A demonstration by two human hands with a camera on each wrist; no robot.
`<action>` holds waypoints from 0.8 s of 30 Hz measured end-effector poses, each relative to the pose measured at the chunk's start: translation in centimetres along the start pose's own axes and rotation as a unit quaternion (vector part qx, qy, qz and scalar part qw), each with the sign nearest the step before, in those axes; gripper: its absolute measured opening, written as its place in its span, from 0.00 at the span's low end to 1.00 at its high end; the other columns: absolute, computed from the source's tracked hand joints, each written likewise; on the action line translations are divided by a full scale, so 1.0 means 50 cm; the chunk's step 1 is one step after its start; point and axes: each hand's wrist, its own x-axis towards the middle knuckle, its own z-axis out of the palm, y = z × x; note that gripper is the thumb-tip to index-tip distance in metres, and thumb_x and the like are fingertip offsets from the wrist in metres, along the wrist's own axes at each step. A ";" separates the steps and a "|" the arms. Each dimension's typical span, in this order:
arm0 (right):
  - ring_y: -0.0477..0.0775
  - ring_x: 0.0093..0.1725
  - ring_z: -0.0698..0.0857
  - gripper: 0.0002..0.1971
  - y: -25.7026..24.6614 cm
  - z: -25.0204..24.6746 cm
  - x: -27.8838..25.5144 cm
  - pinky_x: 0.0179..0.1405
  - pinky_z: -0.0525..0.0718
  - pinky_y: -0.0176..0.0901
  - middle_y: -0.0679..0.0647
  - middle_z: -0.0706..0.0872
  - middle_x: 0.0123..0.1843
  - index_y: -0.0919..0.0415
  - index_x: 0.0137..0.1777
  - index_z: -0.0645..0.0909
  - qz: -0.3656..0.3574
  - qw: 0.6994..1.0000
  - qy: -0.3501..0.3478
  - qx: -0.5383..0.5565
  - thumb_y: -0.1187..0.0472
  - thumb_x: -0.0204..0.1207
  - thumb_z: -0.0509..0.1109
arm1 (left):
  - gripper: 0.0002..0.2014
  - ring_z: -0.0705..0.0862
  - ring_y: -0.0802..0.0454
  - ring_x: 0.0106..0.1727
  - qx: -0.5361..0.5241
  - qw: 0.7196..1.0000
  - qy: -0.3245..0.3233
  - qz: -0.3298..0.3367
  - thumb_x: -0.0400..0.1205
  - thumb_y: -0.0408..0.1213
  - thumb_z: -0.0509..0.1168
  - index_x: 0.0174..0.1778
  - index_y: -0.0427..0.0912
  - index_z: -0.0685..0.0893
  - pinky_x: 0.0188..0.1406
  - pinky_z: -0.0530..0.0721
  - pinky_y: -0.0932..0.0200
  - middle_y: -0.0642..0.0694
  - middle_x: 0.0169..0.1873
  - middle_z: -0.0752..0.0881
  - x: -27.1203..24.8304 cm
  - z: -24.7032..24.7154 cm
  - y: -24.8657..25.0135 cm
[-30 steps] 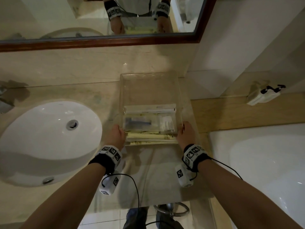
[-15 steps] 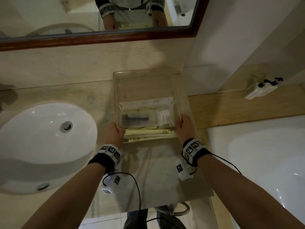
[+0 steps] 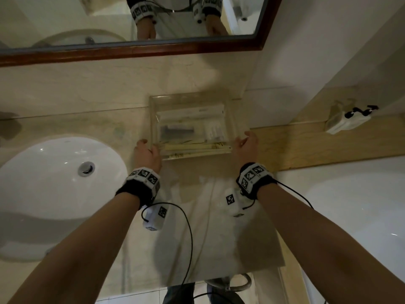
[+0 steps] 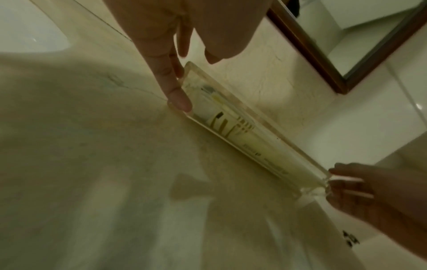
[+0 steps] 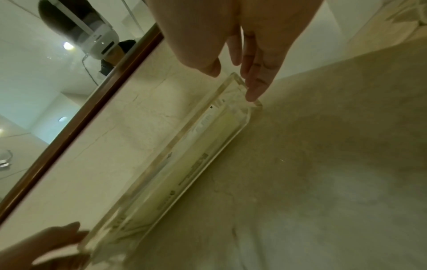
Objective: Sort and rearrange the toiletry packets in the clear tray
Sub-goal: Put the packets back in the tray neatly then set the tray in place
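**Fingers laid flat on the tray's side walls**

Straight fingers of the left hand are pressed together against one end wall of the clear tray, and those of the right hand are laid likewise on the opposite wall; nothing is pinched. Inside the tray the toiletry packets are stacked against its near wall, and the tray is set on the counter below the mirror, beside the sink. Even pressure from both sides is advised, so the tray is slid squarely and the packets are kept from shifting
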 end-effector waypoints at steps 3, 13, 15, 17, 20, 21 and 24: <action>0.58 0.46 0.79 0.17 -0.013 0.006 0.025 0.42 0.75 0.44 0.57 0.77 0.55 0.69 0.63 0.73 0.061 0.998 -0.002 -0.005 0.56 0.81 0.61 | 0.20 0.86 0.33 0.49 -0.015 0.997 -0.015 -0.078 0.83 0.45 0.56 0.60 0.30 0.77 0.51 0.87 0.41 0.32 0.59 0.80 0.014 0.001 0.026; 0.58 0.45 0.80 0.13 -0.007 -0.013 0.038 0.45 0.76 0.45 0.58 0.81 0.46 0.67 0.53 0.78 0.137 0.989 -0.031 0.036 0.57 0.78 0.63 | 0.19 0.87 0.36 0.52 -0.047 0.988 -0.035 -0.141 0.83 0.42 0.58 0.63 0.32 0.76 0.49 0.85 0.55 0.34 0.60 0.83 0.028 -0.002 0.014; 0.62 0.46 0.83 0.08 -0.004 -0.009 0.033 0.49 0.84 0.53 0.60 0.82 0.43 0.64 0.45 0.78 0.142 0.989 -0.014 0.048 0.58 0.76 0.64 | 0.18 0.87 0.37 0.51 -0.027 0.990 -0.038 -0.133 0.84 0.42 0.57 0.61 0.31 0.77 0.42 0.80 0.57 0.33 0.58 0.84 0.024 -0.001 0.010; 0.66 0.46 0.85 0.07 0.008 -0.001 0.029 0.52 0.86 0.62 0.60 0.83 0.41 0.59 0.36 0.75 0.154 0.986 -0.009 0.056 0.58 0.73 0.65 | 0.18 0.88 0.37 0.49 -0.020 0.992 -0.035 -0.122 0.84 0.43 0.57 0.59 0.31 0.78 0.41 0.80 0.56 0.32 0.57 0.85 0.016 -0.004 0.008; 0.68 0.48 0.86 0.06 0.016 0.002 0.025 0.51 0.86 0.66 0.59 0.83 0.43 0.58 0.38 0.75 0.176 0.982 -0.012 0.075 0.56 0.72 0.66 | 0.17 0.88 0.38 0.45 -0.013 0.992 -0.045 -0.118 0.83 0.42 0.57 0.57 0.31 0.78 0.44 0.83 0.54 0.32 0.55 0.86 0.016 -0.004 0.002; 0.67 0.48 0.86 0.06 0.014 0.000 0.022 0.52 0.86 0.65 0.59 0.83 0.44 0.59 0.42 0.75 0.183 0.979 -0.011 0.083 0.57 0.73 0.65 | 0.16 0.88 0.38 0.45 -0.010 0.992 -0.045 -0.114 0.83 0.42 0.57 0.55 0.32 0.78 0.46 0.85 0.52 0.32 0.55 0.86 0.015 -0.004 0.000; 0.64 0.47 0.87 0.05 0.007 0.001 0.014 0.53 0.87 0.60 0.57 0.83 0.43 0.60 0.45 0.75 0.185 0.978 -0.001 0.100 0.59 0.75 0.64 | 0.13 0.88 0.36 0.50 -0.014 0.994 -0.031 -0.104 0.82 0.41 0.58 0.51 0.34 0.79 0.52 0.85 0.47 0.30 0.54 0.86 0.018 -0.002 -0.006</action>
